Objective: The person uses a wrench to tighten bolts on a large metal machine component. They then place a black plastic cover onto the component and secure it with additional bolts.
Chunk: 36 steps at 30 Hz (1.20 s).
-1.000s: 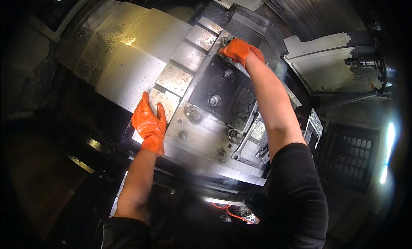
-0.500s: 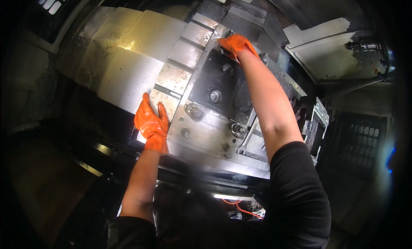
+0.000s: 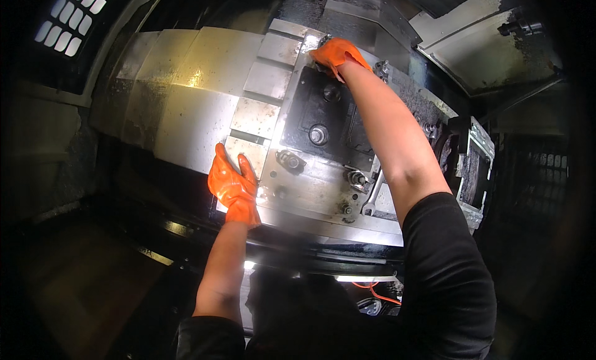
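My left hand (image 3: 234, 185), in an orange rubber glove, rests at the near edge of a slotted metal machine table (image 3: 254, 117). Its thumb and fingers are stretched and apart, with nothing held. Farther off, my right hand (image 3: 339, 54), gloved alike, curls downward at the far corner of a bright metal plate (image 3: 313, 189). Its fingers are closed, and the glove hides whatever is in them. Between the hands a dark, flat block (image 3: 298, 127) with round bolt holes sits on the plate. A clamping bolt (image 3: 358, 180) stands near the block's closest corner.
An open-ended wrench (image 3: 370, 206) lies on the plate's right side. Overlapping metal way covers (image 3: 198, 121) slope off to the left. Other bolts (image 3: 383, 69) stand beyond my right forearm. A tool-like fitting (image 3: 520, 28) juts out at the upper right.
The whole view has shifted and turned slightly. Both hands keep nearly the same places on the table and plate; the right hand's grip looks little changed.
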{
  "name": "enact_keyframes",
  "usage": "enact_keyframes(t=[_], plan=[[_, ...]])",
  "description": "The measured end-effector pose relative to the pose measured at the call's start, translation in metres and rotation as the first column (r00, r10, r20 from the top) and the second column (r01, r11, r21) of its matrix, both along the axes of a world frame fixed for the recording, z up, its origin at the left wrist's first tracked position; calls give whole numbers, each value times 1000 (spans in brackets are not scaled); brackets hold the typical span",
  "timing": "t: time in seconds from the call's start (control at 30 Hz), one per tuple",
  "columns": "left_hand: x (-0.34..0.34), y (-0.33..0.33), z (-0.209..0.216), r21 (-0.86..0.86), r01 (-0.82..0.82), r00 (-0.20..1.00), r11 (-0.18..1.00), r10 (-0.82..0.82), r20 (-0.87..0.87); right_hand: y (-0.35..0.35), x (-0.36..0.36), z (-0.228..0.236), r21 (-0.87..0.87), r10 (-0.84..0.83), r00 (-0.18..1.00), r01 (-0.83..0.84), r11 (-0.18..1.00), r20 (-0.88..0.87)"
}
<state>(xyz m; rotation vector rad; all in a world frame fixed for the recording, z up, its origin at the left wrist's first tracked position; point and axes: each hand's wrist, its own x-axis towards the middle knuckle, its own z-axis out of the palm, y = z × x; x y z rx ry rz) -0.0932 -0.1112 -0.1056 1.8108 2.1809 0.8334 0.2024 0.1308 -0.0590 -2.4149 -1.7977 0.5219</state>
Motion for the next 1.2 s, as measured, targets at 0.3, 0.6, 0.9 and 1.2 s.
enact_keyframes(t=[0.3, 0.6, 0.9, 1.2], plan=[[-1, 1, 0, -4, 18, 1000, 1000, -18, 2, -4, 0, -5, 39, 2, 998, 1, 999, -68], [0, 1, 0, 6, 8, 1000, 1000, -8, -17, 4, 7, -20, 20, 32, 999, -31, 999, -43], [0, 2, 2, 2, 19, 1000, 1000, -19, -19, 2, 3, -13, 11, 7, 998, -7, 1000, -55], [0, 1, 4, 26, 25, 1000, 999, -24, -13, 1, -5, 10, -176, 46, 999, -46, 983, -2]])
